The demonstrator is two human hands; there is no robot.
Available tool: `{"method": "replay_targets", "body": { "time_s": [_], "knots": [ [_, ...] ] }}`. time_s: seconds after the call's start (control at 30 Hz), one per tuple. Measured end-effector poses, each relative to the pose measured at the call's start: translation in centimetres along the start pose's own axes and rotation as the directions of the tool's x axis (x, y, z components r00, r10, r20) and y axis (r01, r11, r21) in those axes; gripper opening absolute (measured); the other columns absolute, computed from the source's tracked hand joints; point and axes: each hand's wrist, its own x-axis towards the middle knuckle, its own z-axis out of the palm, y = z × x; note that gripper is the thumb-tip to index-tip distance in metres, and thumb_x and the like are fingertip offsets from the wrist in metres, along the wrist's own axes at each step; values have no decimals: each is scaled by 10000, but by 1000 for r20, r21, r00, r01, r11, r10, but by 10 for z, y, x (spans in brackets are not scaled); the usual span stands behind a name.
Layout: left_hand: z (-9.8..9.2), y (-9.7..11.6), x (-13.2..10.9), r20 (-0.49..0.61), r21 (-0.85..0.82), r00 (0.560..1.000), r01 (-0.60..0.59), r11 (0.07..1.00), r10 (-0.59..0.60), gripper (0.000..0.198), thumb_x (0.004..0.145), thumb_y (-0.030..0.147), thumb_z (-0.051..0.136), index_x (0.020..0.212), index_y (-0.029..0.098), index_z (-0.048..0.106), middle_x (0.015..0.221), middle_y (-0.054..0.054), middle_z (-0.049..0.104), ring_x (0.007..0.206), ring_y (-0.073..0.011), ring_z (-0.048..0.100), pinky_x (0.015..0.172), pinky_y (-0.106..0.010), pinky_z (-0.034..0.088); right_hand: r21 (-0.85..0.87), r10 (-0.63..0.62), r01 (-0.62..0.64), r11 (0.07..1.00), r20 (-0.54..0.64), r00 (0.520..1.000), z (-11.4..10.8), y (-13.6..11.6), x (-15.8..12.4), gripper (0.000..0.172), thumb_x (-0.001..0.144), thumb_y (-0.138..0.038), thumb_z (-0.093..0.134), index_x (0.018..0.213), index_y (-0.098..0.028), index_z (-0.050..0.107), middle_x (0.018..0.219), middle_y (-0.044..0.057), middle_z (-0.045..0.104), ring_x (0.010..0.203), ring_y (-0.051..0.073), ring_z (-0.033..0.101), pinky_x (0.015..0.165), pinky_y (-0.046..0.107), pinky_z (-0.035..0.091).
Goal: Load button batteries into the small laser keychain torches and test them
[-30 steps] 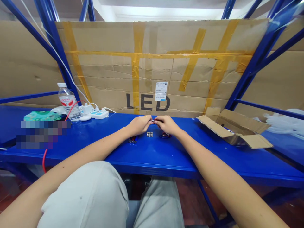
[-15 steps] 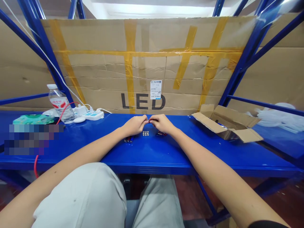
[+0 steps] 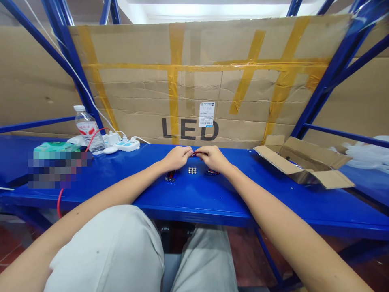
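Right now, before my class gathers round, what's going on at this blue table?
A person sits at the blue table, pinching a small reddish piece between the fingertips of the left hand and right hand; its details are too small to make out. Small silvery pieces lie grouped just nearer the person. Slim tubes lie by the left hand, and more small items partly under the right. An open cardboard box stands farther right.

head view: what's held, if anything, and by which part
The left hand and right hand pinch a red piece, seemingly by opposite ends; most of it is hidden.
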Motion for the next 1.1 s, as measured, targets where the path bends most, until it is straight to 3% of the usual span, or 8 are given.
{"method": "replay_targets", "body": {
  "time_s": [0.13, 0.3, 0.47, 0.57, 0.7, 0.87, 1.0, 1.1],
  "knots": [
    [2, 0, 4, 49, -283, 994, 109, 953, -99, 353, 943, 354, 387, 700, 162, 557, 620, 6, 548, 606, -126, 486, 596, -253, 377, -21, -31, 31, 999, -22, 999, 0, 0, -1, 245, 881, -173, 543, 924, -212, 781, 862, 65, 751, 813, 202, 660, 775, 295, 453],
    [2, 2, 6, 292, -577, 912, 407, 708, -287, 331, 936, 403, 432, 739, 162, 543, 505, 57, 363, 418, -73, 272, 416, -212, 220, -42, -68, 66, 997, -42, 997, 1, 2, -1, 257, 904, -210, 529, 950, -224, 781, 897, 72, 746, 835, 210, 657, 778, 304, 452],
    [-5, 8, 4, 453, -702, 825, 563, 436, -337, 331, 948, 426, 459, 742, 172, 512, 504, 80, 258, 376, -49, 151, 386, -204, 113, -107, -78, 70, 992, -77, 994, 0, 2, -1, 298, 915, -182, 490, 975, -221, 779, 884, 75, 728, 833, 206, 641, 776, 308, 444],
    [-8, 8, 5, 459, -732, 826, 561, 387, -327, 321, 943, 422, 467, 753, 169, 523, 505, 81, 256, 380, -46, 139, 387, -201, 113, -79, -50, 42, 996, -101, 994, -1, 1, -1, 282, 907, -184, 506, 952, -220, 782, 903, 77, 735, 840, 210, 647, 782, 309, 445],
    [-8, 2, 8, 359, -692, 863, 501, 519, -355, 236, 896, 385, 495, 808, 176, 561, 554, 53, 390, 398, -57, 213, 407, -215, 145, -26, 41, -43, 999, -68, 997, 1, -2, -1, 238, 887, -193, 538, 905, -202, 776, 872, 64, 751, 812, 205, 653, 756, 296, 442],
    [-9, -14, 9, 57, -230, 973, 230, 946, -223, 160, 801, 290, 529, 740, 173, 621, 673, 0, 596, 620, -133, 511, 581, -257, 374, -123, 171, -169, 978, 4, 985, 2, 5, 1, 228, 883, -209, 540, 843, -177, 763, 785, 63, 742, 696, 185, 614, 675, 285, 402],
    [-4, -20, 13, 142, 214, 989, 17, 977, -48, 178, 828, 280, 518, 818, 200, 677, 799, -40, 681, 723, -186, 573, 630, -275, 371, -215, 214, -198, 956, 57, 975, 3, 12, 2, 227, 876, -183, 541, 833, -170, 763, 847, 87, 754, 719, 194, 614, 656, 285, 376],
    [3, -20, 20, 275, 340, 959, -165, 926, 70, 181, 847, 240, 520, 825, 200, 695, 791, -68, 677, 777, -217, 578, 645, -284, 370, -271, 244, -215, 938, 74, 967, 2, 14, 2, 228, 873, -166, 538, 842, -166, 764, 867, 97, 757, 738, 195, 615, 653, 276, 368]
  ]
}}
